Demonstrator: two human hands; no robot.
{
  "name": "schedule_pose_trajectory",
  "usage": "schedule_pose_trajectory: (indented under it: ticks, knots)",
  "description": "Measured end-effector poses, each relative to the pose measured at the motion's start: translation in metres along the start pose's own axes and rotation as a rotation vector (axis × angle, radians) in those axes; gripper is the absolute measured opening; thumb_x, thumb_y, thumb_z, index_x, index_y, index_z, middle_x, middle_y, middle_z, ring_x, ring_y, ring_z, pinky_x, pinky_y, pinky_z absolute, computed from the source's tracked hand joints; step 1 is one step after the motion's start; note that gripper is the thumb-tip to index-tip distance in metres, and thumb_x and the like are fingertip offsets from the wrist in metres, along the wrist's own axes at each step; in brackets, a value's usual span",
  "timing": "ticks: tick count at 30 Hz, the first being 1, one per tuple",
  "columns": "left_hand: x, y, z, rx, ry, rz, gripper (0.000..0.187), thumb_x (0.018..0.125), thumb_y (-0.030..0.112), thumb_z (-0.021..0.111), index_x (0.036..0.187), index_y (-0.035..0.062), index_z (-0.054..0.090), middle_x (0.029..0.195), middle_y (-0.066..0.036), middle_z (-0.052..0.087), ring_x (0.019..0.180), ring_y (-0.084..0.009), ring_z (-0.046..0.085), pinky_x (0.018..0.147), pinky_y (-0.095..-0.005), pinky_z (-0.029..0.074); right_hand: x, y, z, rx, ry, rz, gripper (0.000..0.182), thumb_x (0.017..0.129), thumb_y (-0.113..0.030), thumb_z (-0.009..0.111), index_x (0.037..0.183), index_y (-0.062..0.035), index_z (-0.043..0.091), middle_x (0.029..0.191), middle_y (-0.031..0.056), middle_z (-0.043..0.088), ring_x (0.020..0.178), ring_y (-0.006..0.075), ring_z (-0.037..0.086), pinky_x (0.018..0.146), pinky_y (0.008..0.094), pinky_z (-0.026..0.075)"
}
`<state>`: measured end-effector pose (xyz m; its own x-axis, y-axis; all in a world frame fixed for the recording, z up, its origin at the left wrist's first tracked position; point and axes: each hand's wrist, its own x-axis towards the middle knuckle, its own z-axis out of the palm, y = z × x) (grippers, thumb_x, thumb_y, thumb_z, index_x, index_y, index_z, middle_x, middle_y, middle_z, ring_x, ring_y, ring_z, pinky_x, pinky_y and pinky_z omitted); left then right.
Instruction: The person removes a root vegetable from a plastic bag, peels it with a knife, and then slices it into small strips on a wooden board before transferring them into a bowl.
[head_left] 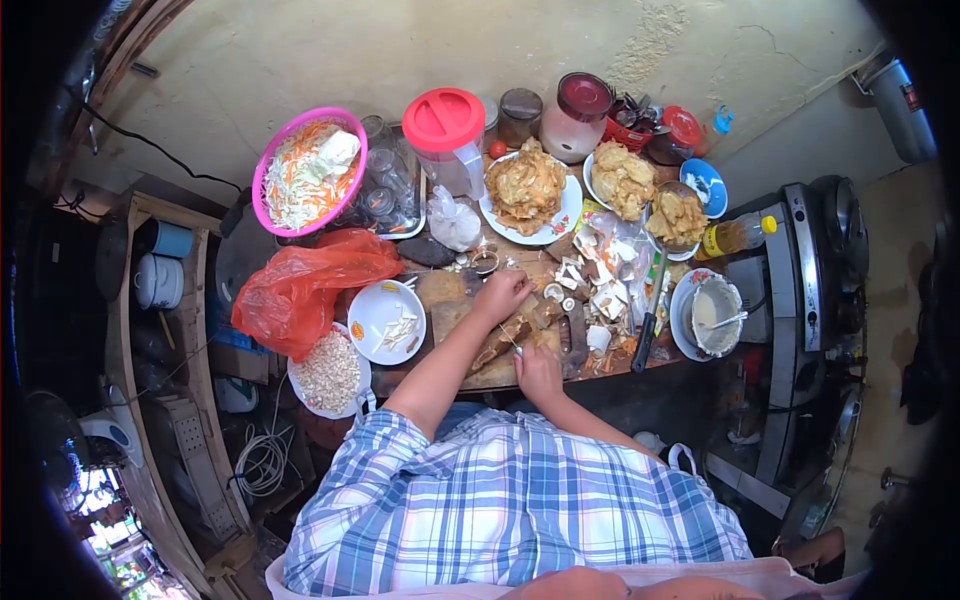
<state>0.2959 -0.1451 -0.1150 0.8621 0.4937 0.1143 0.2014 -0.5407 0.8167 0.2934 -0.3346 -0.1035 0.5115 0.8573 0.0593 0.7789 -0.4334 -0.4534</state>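
Note:
Over the wooden board (450, 325) in the middle of the table, my left hand (503, 296) has its fingers pressed together; what they hold is too small to make out. My right hand (540, 370) lies nearer to me, closed round the handle of a small knife (509, 338) whose thin blade points toward my left hand. A brown root piece (500, 341) rests on the board between the hands. White cut pieces (607, 300) and peelings lie to the right. A white plate (387, 345) with pale sticks stands to the left.
Left are a red plastic bag (300, 285), a bowl of diced pieces (330, 372) and a pink basin (265, 190) of shredded vegetables. Behind stand a red-lidded pitcher (445, 165) and plates of fried food (527, 190). A large knife (645, 340) and batter bowl (716, 315) are right.

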Motion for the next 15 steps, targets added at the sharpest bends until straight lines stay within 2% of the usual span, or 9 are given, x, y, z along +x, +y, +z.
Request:
schedule_pose_trajectory:
  ticks: [7, 10, 11, 12, 15]
  knots:
    - [0.001, -0.011, 0.004, -0.028, 0.018, 0.001, 0.026, 0.081, 0.023, 0.067, 0.075, -0.001, 0.06, 0.063, -0.016, 0.057, 0.057, -0.0319, 0.057, 0.055, -0.0398, 0.045, 0.002, -0.001, 0.008, -0.064, -0.001, 0.002, 0.019, 0.08, -0.022, 0.063, 0.082, -0.0042, 0.055, 0.076, 0.0155, 0.058, 0.078, 0.032, 0.057, 0.067, 0.0443, 0.042]
    - [-0.003, -0.015, 0.003, 0.005, -0.018, -0.057, 0.026, 0.081, 0.024, 0.067, 0.074, 0.0, 0.06, 0.067, -0.017, 0.059, 0.062, -0.0332, 0.059, 0.058, -0.0411, 0.046, 0.005, -0.004, 0.01, -0.107, -0.022, -0.011, 0.019, 0.081, -0.021, 0.062, 0.082, -0.0039, 0.055, 0.076, 0.0154, 0.058, 0.077, 0.0324, 0.056, 0.067, 0.0446, 0.041]
    - [-0.004, -0.016, 0.003, -0.036, 0.03, -0.053, 0.026, 0.081, 0.024, 0.067, 0.075, 0.0002, 0.06, 0.066, -0.017, 0.059, 0.061, -0.033, 0.059, 0.057, -0.0408, 0.046, 0.009, -0.004, 0.01, -0.11, -0.011, -0.005, 0.019, 0.081, -0.021, 0.062, 0.082, -0.0039, 0.055, 0.076, 0.0154, 0.058, 0.077, 0.0324, 0.056, 0.067, 0.0446, 0.041]
    - [-0.008, -0.015, 0.004, -0.08, 0.073, -0.056, 0.026, 0.081, 0.024, 0.067, 0.075, 0.0004, 0.061, 0.065, -0.017, 0.058, 0.06, -0.0327, 0.059, 0.057, -0.0404, 0.046, 0.008, -0.004, 0.01, -0.125, -0.004, -0.025, 0.019, 0.08, -0.021, 0.062, 0.082, -0.0042, 0.055, 0.076, 0.0139, 0.058, 0.078, 0.0315, 0.056, 0.067, 0.0442, 0.041]
    - [-0.006, -0.018, 0.005, -0.031, 0.028, -0.04, 0.026, 0.081, 0.024, 0.068, 0.075, 0.0003, 0.061, 0.063, -0.017, 0.058, 0.058, -0.0319, 0.058, 0.056, -0.0399, 0.046, 0.002, -0.003, 0.009, -0.128, -0.012, -0.03, 0.018, 0.08, -0.022, 0.062, 0.081, -0.0051, 0.055, 0.078, 0.011, 0.059, 0.079, 0.0302, 0.057, 0.067, 0.0432, 0.042]
